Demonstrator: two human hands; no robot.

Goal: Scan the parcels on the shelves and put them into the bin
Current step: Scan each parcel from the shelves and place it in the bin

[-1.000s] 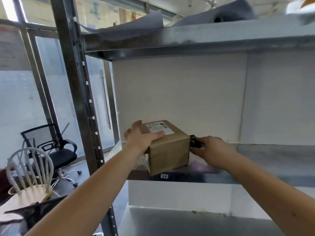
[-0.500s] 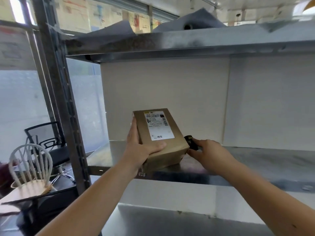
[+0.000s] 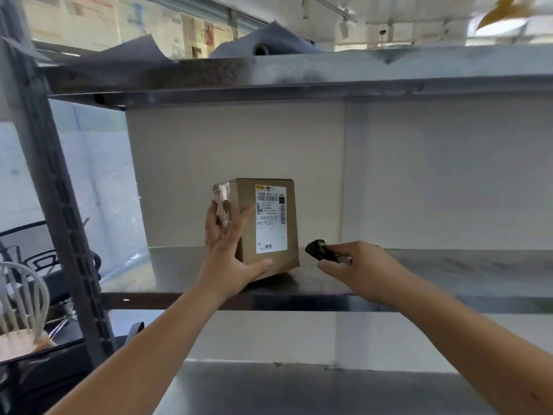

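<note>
**One parcel, one scanner at the shelf**

A single cardboard parcel point(image 3: 266, 226) stands upright on the metal shelf point(image 3: 419, 274), label facing out. The left hand point(image 3: 230, 259) clasps the parcel's left side; right of the parcel, the right hand point(image 3: 359, 271) grips one black scanner point(image 3: 321, 250).

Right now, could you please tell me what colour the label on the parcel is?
White with black print, on the brown parcel; the label shows in the head view.
</note>
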